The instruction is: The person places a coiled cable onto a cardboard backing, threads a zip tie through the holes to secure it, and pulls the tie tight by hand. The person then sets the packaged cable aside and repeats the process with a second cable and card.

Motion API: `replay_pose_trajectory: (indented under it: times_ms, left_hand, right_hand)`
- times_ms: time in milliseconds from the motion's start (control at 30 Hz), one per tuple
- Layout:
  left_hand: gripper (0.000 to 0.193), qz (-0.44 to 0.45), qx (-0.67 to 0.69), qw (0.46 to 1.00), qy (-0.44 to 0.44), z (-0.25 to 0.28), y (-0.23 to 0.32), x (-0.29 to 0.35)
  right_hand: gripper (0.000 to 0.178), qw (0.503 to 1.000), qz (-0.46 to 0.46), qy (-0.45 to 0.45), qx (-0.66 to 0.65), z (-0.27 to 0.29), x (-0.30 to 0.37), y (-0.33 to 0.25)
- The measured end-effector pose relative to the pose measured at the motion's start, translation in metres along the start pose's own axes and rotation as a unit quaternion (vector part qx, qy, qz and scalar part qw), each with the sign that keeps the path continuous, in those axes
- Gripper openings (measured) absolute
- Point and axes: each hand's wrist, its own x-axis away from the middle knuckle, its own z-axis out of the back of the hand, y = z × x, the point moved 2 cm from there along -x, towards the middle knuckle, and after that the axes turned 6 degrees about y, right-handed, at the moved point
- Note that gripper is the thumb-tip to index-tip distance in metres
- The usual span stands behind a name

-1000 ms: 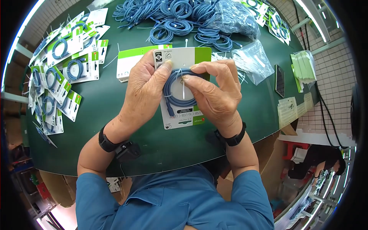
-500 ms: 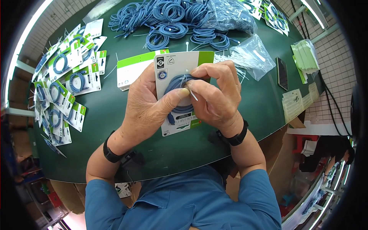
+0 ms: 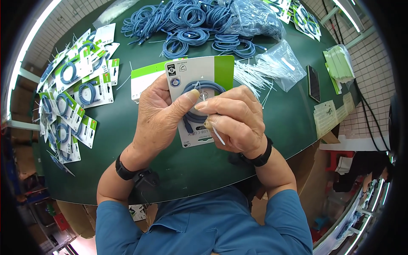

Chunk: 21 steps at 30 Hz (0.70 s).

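Upright in front of me, a white and green packaging card (image 3: 223, 70) carries a coiled blue cable (image 3: 216, 86). My left hand (image 3: 158, 114) is closed on the card's left edge, its thumb pressing over the coil near the top of the ring. With bent fingers, my right hand (image 3: 239, 121) pinches a thin white cable tie (image 3: 218, 136) in front of the coil's right side. The tie's free end sticks out below those fingers. Part of the coil and the card's right edge are hidden behind my right hand.
Carded cables (image 3: 70, 72) lie heaped at the left, and loose blue cable coils (image 3: 187, 17) at the back. White cable ties (image 3: 255, 76) spill beside a clear bag (image 3: 287, 63). Further right are a phone (image 3: 313, 83) and bagged green cards (image 3: 340, 61). Blank cards (image 3: 142, 80) sit behind my left hand.
My right hand has drawn down and away from the top of the coil with the tie between its fingers. My left thumb has shifted slightly up and left, and the card tilts a little differently.
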Motion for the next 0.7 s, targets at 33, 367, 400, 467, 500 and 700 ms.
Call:
replay_pose_trajectory:
  times_ms: [33,367,400,467,500,700]
  left_hand:
    - [0.035,-0.001,0.002,1.000,0.001,0.000,0.000,0.000]
    - [0.033,0.002,0.018,1.000,0.013,0.000,0.000,-0.001]
    - [0.033,0.005,0.021,1.000,0.012,0.000,-0.001,-0.001]
    - [0.033,0.011,0.025,1.000,0.013,0.000,-0.004,-0.001]
    - [0.032,0.018,0.027,0.999,0.013,0.001,-0.005,-0.001]
    - [0.030,0.051,-0.013,0.999,0.004,0.002,-0.011,-0.002]
  right_hand:
    - [0.033,1.000,0.001,-0.002,-0.001,-0.002,0.000,0.000]
    - [0.021,0.989,-0.073,-0.001,-0.126,-0.001,0.004,0.005]
    - [0.020,0.988,-0.077,0.000,-0.133,0.000,0.004,0.005]
    - [0.020,0.990,-0.074,0.001,-0.119,0.000,0.003,0.004]
    - [0.021,0.992,-0.070,0.003,-0.104,-0.001,0.001,0.003]
    - [0.023,0.996,-0.070,0.004,-0.059,-0.002,0.001,0.002]
